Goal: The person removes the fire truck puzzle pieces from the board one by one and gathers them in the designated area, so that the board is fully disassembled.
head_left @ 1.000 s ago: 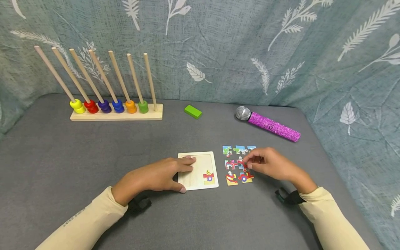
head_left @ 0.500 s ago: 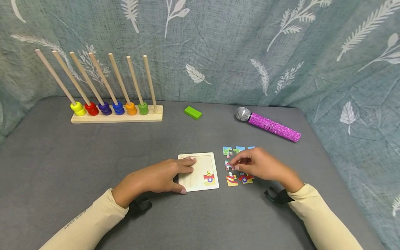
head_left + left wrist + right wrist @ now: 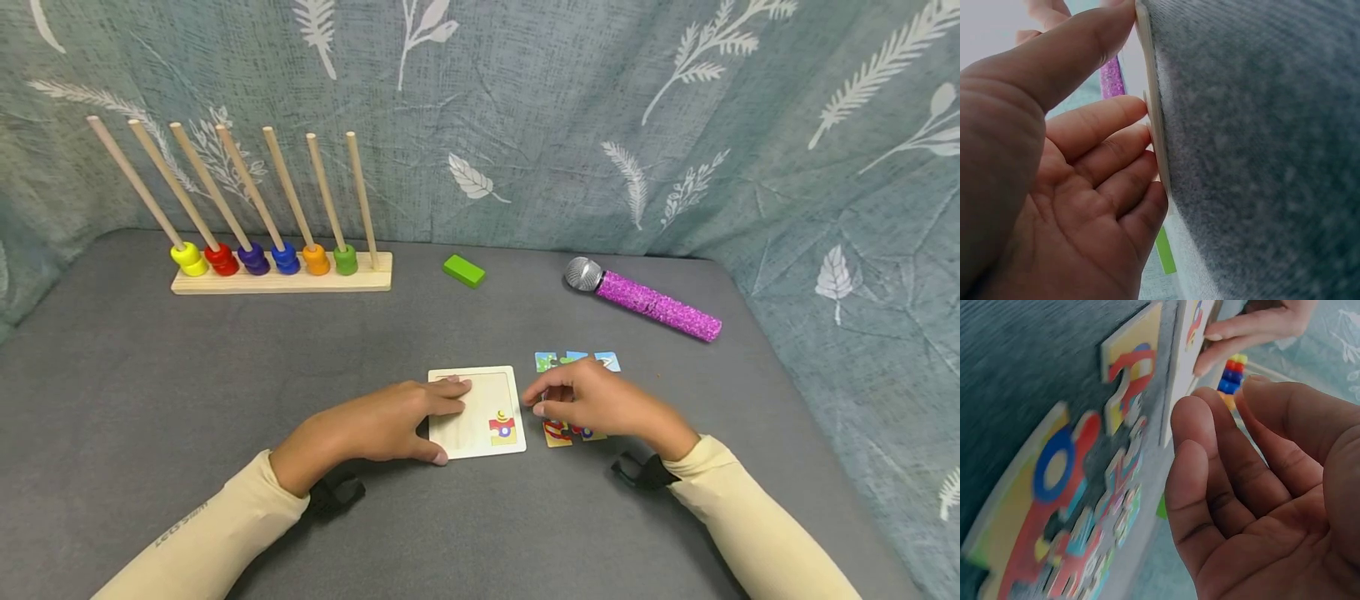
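Note:
My left hand [image 3: 397,419] rests on the left side of a shallow wooden puzzle tray [image 3: 480,387]. Its fingertips touch the board and its thumb lies at the near left corner; the left wrist view shows this from the side. One jigsaw piece [image 3: 502,428], red and yellow with a blue ring, sits in the tray's lower right corner. Over the loose jigsaw pieces [image 3: 557,434] on the right hovers my right hand [image 3: 600,400], its fingers loosely bent near the tray's right edge. Between its thumb and fingers [image 3: 1191,481] no piece shows in the right wrist view. It hides some pieces from the head camera.
A wooden peg stand [image 3: 281,284] with coloured beads stands at the back left. Behind the tray lies a green block [image 3: 464,271]. A glittery purple microphone [image 3: 656,305] lies at the back right. Patterned fabric [image 3: 525,108] hangs behind the table.
My right hand has moved left across the loose pieces, towards the tray's right edge. My left hand stays on the tray, and the piece in the corner has not moved.

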A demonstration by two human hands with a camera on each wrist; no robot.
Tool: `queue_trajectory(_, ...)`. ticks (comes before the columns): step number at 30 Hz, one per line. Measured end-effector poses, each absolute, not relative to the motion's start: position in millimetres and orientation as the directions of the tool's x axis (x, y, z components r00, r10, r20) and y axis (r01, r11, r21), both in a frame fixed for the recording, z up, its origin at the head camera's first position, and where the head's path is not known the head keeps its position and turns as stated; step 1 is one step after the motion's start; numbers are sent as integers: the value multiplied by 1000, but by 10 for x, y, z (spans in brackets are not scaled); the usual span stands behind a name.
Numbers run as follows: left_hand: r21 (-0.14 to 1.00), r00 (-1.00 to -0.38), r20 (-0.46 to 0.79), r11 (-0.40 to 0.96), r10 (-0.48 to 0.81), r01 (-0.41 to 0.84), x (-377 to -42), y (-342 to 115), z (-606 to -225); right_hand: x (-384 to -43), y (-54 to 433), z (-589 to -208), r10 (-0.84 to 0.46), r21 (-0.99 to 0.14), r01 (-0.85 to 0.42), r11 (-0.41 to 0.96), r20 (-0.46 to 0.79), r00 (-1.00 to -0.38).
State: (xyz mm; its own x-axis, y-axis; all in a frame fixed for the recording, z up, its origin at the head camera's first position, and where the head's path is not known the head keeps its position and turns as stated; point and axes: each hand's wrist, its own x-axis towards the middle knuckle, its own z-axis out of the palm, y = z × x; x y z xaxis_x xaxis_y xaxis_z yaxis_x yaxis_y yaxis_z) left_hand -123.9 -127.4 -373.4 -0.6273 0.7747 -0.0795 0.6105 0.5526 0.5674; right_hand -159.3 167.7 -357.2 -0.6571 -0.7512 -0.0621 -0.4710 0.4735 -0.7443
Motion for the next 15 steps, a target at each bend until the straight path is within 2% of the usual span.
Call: queue_trajectory(15, 583, -634, -92, 557, 768, 591, -1229, -1267, -3736, -1618, 1474, -3565, -777, -699, -514, 497, -94, -623)
